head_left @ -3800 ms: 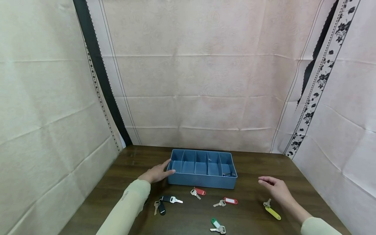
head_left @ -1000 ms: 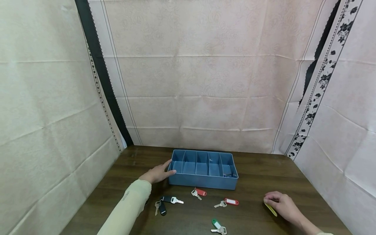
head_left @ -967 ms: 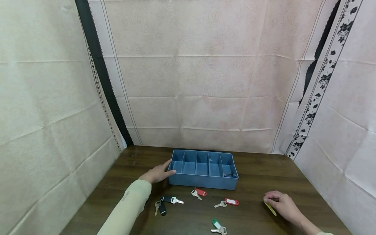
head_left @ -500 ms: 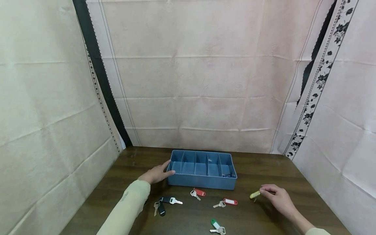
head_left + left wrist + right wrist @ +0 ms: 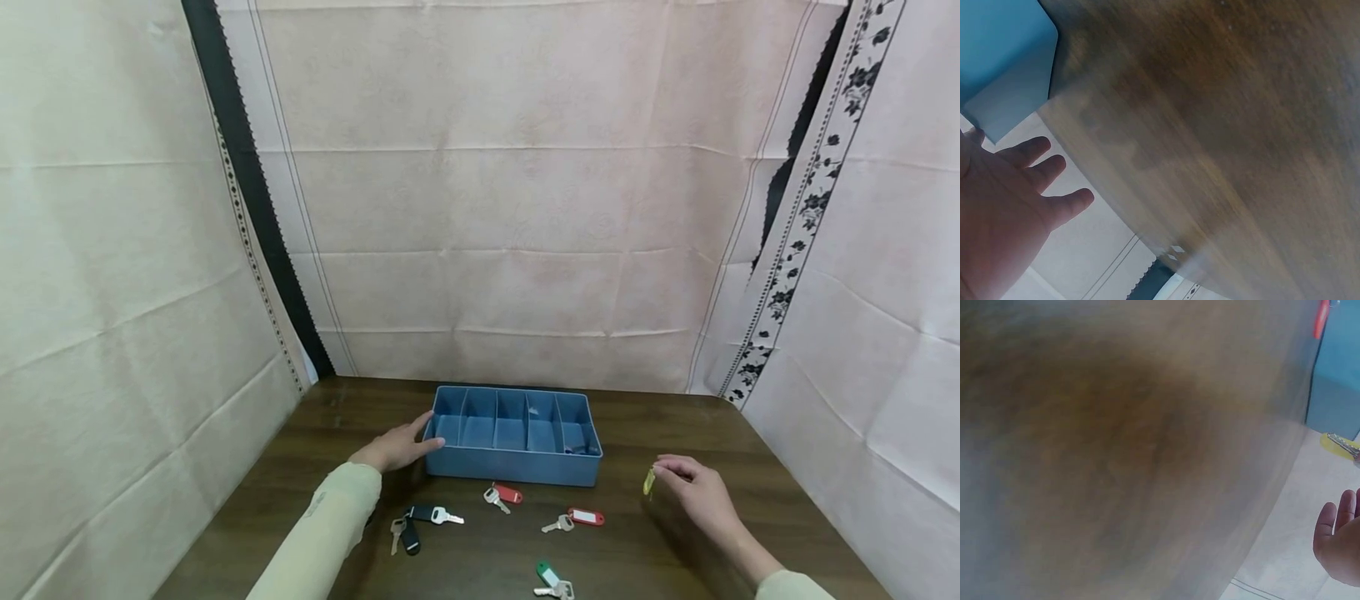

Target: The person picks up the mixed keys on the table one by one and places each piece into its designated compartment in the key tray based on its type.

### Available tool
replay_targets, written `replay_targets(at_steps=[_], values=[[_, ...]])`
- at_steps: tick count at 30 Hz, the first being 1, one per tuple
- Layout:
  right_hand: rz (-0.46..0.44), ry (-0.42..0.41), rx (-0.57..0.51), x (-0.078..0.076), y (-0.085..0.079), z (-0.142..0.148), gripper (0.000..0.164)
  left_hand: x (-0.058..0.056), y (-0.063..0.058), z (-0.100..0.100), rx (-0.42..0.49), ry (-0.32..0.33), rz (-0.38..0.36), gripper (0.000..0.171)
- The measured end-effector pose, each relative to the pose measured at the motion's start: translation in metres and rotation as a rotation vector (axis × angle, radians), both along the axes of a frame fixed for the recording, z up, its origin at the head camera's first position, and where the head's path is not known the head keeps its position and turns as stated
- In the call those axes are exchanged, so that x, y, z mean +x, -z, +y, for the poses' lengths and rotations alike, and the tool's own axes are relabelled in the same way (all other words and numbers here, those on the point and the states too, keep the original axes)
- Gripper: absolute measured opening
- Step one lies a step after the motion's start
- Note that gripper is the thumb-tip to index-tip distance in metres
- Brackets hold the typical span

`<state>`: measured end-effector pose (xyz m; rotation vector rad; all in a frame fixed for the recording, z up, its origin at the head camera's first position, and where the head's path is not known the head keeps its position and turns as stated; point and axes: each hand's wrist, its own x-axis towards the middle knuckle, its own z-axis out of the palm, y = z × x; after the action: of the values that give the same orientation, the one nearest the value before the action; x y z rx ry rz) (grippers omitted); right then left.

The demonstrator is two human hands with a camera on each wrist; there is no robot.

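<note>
My right hand (image 5: 697,496) pinches a key with a yellow tag (image 5: 648,481) between thumb and fingertips, above the table to the right of the blue divided box (image 5: 517,468). In the right wrist view the metal key (image 5: 1342,443) overlaps its yellow tag, while part of the hand is cut off by the frame edge. My left hand (image 5: 393,448) rests at the box's left end, thumb and index finger at its rim. The left wrist view shows the other fingers (image 5: 1047,169) spread out beside the box. Small dark items (image 5: 577,450) lie in the rightmost compartment.
On the brown table (image 5: 322,454), in front of the box, lie two keys with red tags (image 5: 508,493), a key with a green tag (image 5: 547,572) and keys with black tags (image 5: 410,539). Pale cloth (image 5: 480,200) hangs behind and along both sides.
My right hand has taken hold of the yellow-tagged key, lifted it off the table and moved it left towards the box. My left hand stays at the box.
</note>
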<state>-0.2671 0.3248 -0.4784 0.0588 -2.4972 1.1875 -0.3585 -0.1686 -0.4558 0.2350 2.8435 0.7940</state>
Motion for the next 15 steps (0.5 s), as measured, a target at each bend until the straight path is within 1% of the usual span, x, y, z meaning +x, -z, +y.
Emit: replay_targets(at_steps=[5, 11, 15], values=[[0.029, 0.023, -0.027, -0.003, -0.008, -0.006, 0.023, 0.002, -0.001, 0.0, 0.003, 0.009, 0.003, 0.08], [0.024, 0.01, -0.072, -0.009, -0.019, -0.017, 0.029, 0.002, -0.003, 0.0, 0.003, 0.003, 0.006, 0.079], [0.031, 0.0, -0.092, -0.013, -0.026, -0.027, 0.029, 0.003, -0.002, -0.001, 0.008, -0.001, 0.0, 0.082]])
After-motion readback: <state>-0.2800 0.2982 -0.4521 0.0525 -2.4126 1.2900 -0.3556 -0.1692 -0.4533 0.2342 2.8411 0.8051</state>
